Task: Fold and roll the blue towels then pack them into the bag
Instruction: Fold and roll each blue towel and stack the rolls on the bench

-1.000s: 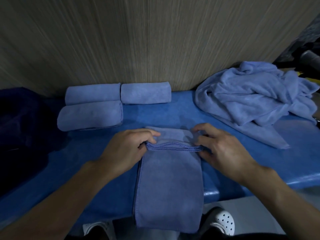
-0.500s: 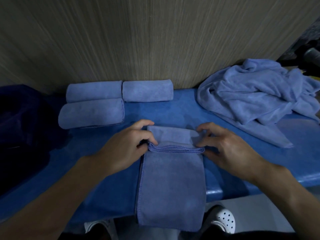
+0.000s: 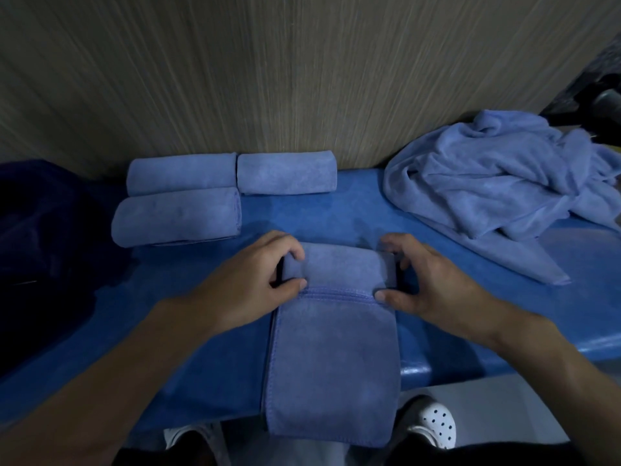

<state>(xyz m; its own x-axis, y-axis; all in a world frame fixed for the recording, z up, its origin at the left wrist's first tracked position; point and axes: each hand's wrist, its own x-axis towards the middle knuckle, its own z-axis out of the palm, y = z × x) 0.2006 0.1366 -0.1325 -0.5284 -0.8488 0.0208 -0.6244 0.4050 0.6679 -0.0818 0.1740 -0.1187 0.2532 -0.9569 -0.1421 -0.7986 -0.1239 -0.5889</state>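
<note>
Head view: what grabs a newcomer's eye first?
At centre, the left hand and right hand each grip an end of the started roll on a folded towel, whose near end hangs over the edge of the blue table. Three rolled towels lie at the far left by the wall. A loose pile of towels sits at the far right.

A folded towel [image 3: 332,358] lies at the near middle of the table [image 3: 336,213], its near end hanging over the edge and its far end rolled between the left hand [image 3: 248,290] and right hand [image 3: 433,287]. Three rolled towels [image 3: 188,210] lie far left by the wall [image 3: 302,79], with a bag [image 3: 43,237] to their left. A heap of loose towels [image 3: 487,183] lies far right.
</note>
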